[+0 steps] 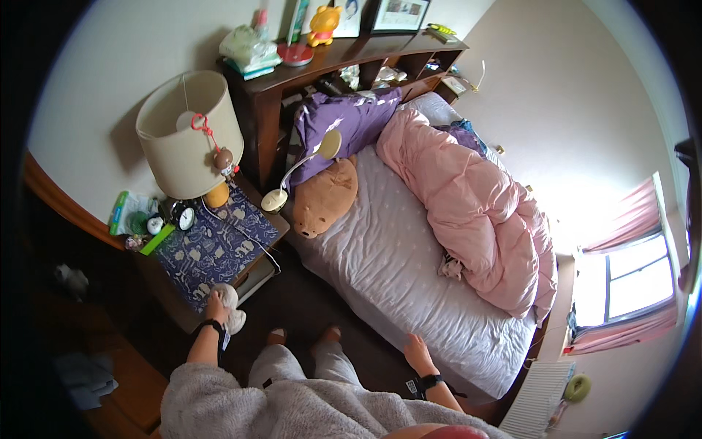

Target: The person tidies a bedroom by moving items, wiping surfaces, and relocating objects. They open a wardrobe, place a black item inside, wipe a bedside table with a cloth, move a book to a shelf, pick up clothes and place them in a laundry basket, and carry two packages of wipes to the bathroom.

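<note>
Beside the nightstand (219,245), my left hand (216,306) is closed on a white two-lobed thing (235,320) with rounded ends; its exact kind is unclear. This thing hangs by the nightstand's front corner, above the dark floor. My right hand (419,355) is held low at the near side of the bed, beside the mattress (365,293) with its pale sheet. Nothing shows in the right hand, and its fingers look loosely stretched. Both wrists carry dark bands.
A lamp (186,146), an alarm clock (184,216) and small items stand on the nightstand. A brown bear plush (327,201), a purple pillow (344,124) and a pink duvet (468,205) lie on the bed. A radiator (537,399) is at the right.
</note>
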{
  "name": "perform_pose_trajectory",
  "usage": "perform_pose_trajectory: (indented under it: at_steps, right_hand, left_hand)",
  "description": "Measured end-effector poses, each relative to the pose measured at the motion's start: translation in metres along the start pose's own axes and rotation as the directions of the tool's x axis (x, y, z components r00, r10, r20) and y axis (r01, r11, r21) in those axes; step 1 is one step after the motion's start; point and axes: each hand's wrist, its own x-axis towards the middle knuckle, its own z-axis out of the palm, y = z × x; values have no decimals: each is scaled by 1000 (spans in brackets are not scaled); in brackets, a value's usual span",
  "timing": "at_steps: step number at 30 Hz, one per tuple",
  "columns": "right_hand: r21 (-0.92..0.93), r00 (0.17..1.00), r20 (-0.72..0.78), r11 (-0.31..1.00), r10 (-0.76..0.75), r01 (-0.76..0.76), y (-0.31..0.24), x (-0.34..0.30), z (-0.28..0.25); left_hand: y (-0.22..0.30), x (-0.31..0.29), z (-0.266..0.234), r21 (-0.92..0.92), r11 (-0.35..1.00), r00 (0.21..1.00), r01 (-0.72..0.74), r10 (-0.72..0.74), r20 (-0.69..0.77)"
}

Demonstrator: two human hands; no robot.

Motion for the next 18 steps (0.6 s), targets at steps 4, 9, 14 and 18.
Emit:
perform_pose_trajectory:
  at_steps: [4, 9, 14, 18]
  right_hand:
    - [253, 980, -180, 967, 85, -37, 46, -98, -15]
    - [384, 910, -285, 906, 300, -179, 151, -237, -24]
    - [517, 746, -493, 840, 449, -164, 273, -347, -21]
    - [743, 605, -406, 633, 685, -218, 355, -436, -48]
  left_hand:
    - [-8, -79, -15, 18, 944, 944, -329, 329, 23]
    - [65, -151, -8, -3, 841, 840, -541, 540, -55]
    - [226, -232, 86, -442, 772, 781, -456, 586, 216]
    - [393, -335, 202, -417, 623, 538, -662, 782, 314]
